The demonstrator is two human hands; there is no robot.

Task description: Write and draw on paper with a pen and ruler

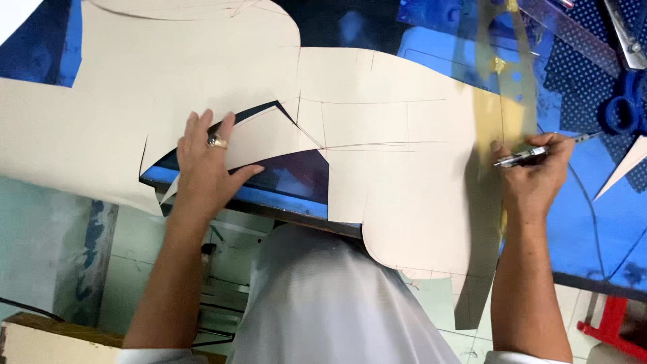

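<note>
A large beige paper pattern [377, 135] with thin pencil lines lies across a glossy blue table [593, 229]. My left hand [209, 165], wearing a ring, presses flat with spread fingers on a cut flap of the paper near the table's front edge. My right hand [536, 178] grips a pen [532, 155] at the paper's right side, its tip on a translucent yellowish curved ruler [502, 101] that lies over the paper edge and the table.
Blue-handled scissors [623, 108] lie at the far right on dotted blue fabric [579, 74]. A clear straight ruler [573, 34] sits at the top right. Below the table edge are a tiled floor, a red stool [617, 323] and my light shirt.
</note>
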